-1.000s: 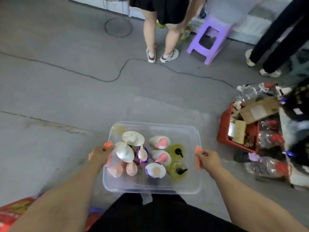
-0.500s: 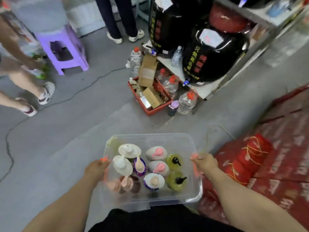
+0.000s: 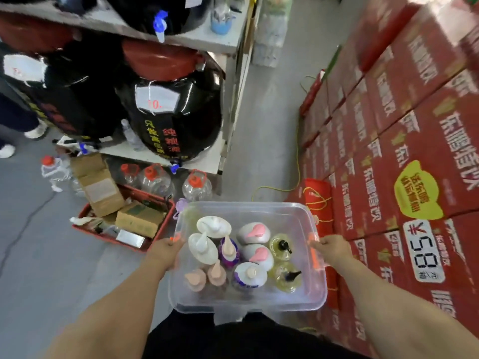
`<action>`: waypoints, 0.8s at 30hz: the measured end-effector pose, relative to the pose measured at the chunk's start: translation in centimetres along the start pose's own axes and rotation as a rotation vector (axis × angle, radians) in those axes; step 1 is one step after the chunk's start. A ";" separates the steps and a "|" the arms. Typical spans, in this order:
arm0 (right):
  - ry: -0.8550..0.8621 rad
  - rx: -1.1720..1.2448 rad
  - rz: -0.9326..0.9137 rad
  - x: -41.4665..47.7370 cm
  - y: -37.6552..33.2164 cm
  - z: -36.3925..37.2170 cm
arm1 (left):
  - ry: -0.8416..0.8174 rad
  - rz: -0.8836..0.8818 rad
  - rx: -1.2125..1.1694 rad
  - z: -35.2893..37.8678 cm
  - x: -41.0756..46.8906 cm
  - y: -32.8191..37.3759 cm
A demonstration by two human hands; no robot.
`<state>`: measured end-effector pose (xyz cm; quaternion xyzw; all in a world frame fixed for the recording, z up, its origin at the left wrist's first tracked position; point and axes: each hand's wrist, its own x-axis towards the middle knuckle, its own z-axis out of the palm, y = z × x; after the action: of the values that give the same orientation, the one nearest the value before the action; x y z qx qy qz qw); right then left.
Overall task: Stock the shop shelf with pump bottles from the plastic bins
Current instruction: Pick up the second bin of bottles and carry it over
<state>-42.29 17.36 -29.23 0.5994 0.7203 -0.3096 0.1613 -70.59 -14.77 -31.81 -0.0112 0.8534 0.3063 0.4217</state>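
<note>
I carry a clear plastic bin (image 3: 248, 209) in front of my waist. My left hand (image 3: 163, 251) grips its left rim by the orange latch, and my right hand (image 3: 334, 248) grips the right rim. Several pump bottles stand upright inside: white ones (image 3: 203, 248) at the left, grey ones with pink pumps (image 3: 255, 233) in the middle, yellow ones with black pumps (image 3: 281, 246) at the right, and peach-topped ones (image 3: 216, 274) near me.
A metal rack (image 3: 207, 40) holding big black jars (image 3: 176, 117) stands ahead on the left. Under and beside it are clear jugs with red caps (image 3: 197, 186) and a red crate (image 3: 124, 235) of cardboard boxes. Stacked red cartons (image 3: 404, 141) line the right. A floor aisle (image 3: 264, 130) runs between.
My view has swung right while I carry the bin: the purple stool and the standing people have left the view, and the rack and red cartons are now close ahead.
</note>
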 end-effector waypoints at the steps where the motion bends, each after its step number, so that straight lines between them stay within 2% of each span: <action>1: 0.021 0.019 0.023 0.6 -0.4 -0.8 | -0.020 0.030 0.038 -0.1 1.7 2.4; 7: 0.095 0.110 0.135 5.7 -2.0 -5.4 | -0.081 0.137 0.351 0.5 9.3 17.4; 12: 0.123 0.188 0.207 13.9 -3.3 -10.3 | -0.076 0.221 0.384 4.1 14.7 28.0; 21: 0.090 0.158 0.214 28.3 -8.0 -20.7 | -0.038 0.159 0.440 9.3 22.3 44.0; 24: 0.110 0.168 0.200 32.8 -10.8 -24.0 | -0.016 0.135 0.363 9.9 25.0 48.9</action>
<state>-56.90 56.79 -28.15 0.6956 0.6363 -0.3180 0.1006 -93.22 36.21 -29.35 0.1248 0.8901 0.1748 0.4021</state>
